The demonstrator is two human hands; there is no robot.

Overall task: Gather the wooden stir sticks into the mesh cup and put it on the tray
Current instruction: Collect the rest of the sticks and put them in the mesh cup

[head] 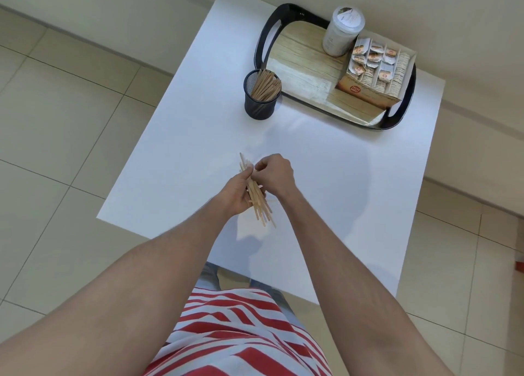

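Note:
A bundle of wooden stir sticks point(259, 205) is held above the middle of the white table point(175, 148). My left hand point(236, 194) grips the bundle from the left. My right hand point(275, 174) pinches the upper part of the same bundle from the right. The black mesh cup point(259, 107) stands upright on the table further back, holding several stir sticks point(265, 84). It is just left of the black-rimmed tray point(262, 41), touching or nearly touching its front-left edge.
On the tray's wood-patterned floor stand a white lidded jar point(341, 31) at the back and a cardboard box of sachets point(374, 75) on the right. Tiled floor surrounds the table. My striped shirt point(241, 333) shows at the near edge.

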